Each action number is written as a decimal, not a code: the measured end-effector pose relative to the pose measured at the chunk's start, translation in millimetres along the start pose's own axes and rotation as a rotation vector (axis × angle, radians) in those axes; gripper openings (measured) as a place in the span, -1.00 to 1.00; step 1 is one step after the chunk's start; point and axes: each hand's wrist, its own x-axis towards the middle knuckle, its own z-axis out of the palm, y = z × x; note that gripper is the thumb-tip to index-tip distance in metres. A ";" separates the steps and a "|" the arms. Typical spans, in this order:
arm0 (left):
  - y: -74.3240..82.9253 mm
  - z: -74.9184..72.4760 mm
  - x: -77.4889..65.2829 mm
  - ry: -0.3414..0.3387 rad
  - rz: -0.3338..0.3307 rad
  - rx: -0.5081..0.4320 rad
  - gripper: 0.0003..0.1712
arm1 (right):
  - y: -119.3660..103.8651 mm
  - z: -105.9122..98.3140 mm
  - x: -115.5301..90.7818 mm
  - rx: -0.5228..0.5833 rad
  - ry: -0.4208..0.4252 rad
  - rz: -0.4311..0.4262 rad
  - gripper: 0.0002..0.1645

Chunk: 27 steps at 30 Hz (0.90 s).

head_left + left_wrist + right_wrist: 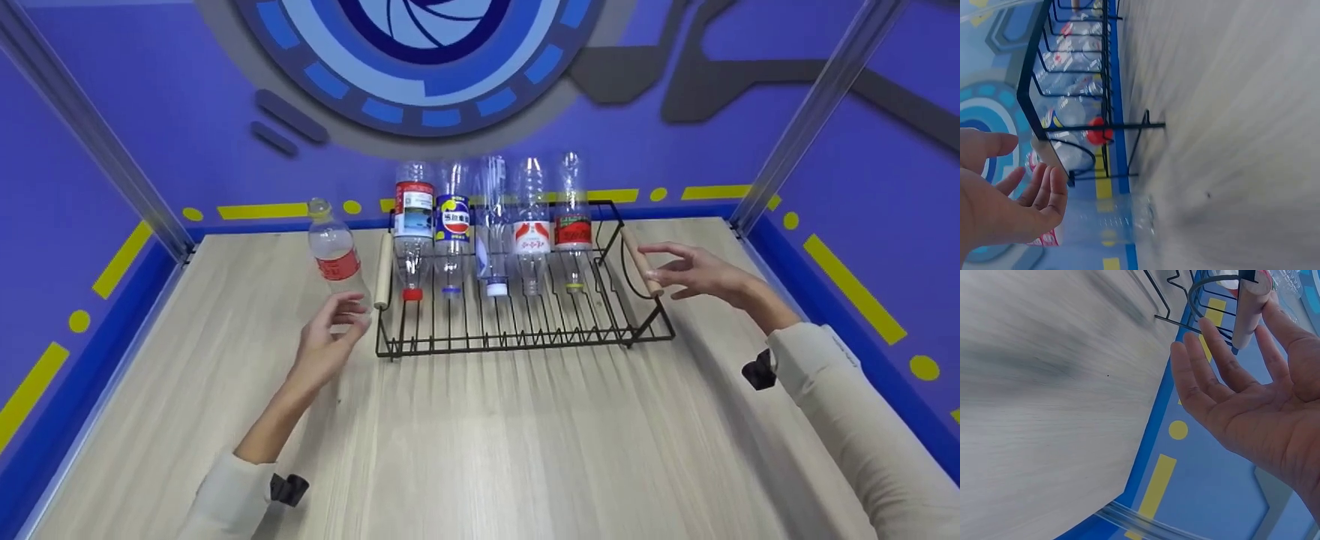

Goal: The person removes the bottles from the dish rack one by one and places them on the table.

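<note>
A black wire rack (517, 346) with wooden handles at both ends stands on the table. Several clear empty bottles lie in it side by side, caps toward the front, among them one with a blue-and-yellow label (454, 217) and one with a red cap (412, 295). My left hand (330, 341) is beside the left handle (383, 271), fingers loosely bent around nothing. Just behind that hand, a capless-looking bottle with a red label (338, 265) stands upright outside the rack. At the right handle (641, 262), my right hand (701, 274) has its fingers spread; whether they touch it is unclear.
The wooden table (525, 450) ends at a blue back wall (180, 112) with yellow marks. Side walls close it in, with metal posts (817, 112) at the corners. The rack stands near the back wall.
</note>
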 end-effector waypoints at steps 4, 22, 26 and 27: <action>4.9 11.5 0.6 -0.053 0.030 0.017 -0.51 | 1.3 -0.2 -0.9 -0.002 0.009 0.006 -0.18; -15.3 14.8 4.7 -0.147 0.072 -0.037 -0.34 | -0.8 2.3 -2.9 -0.056 0.015 -0.043 -0.21; -19.3 13.6 5.6 -0.178 0.071 -0.049 -0.33 | -4.6 3.8 -1.9 -0.112 0.032 -0.067 -0.24; -20.1 13.0 5.6 -0.183 0.071 -0.052 -0.33 | -6.3 4.3 -1.3 -0.126 0.036 -0.074 -0.25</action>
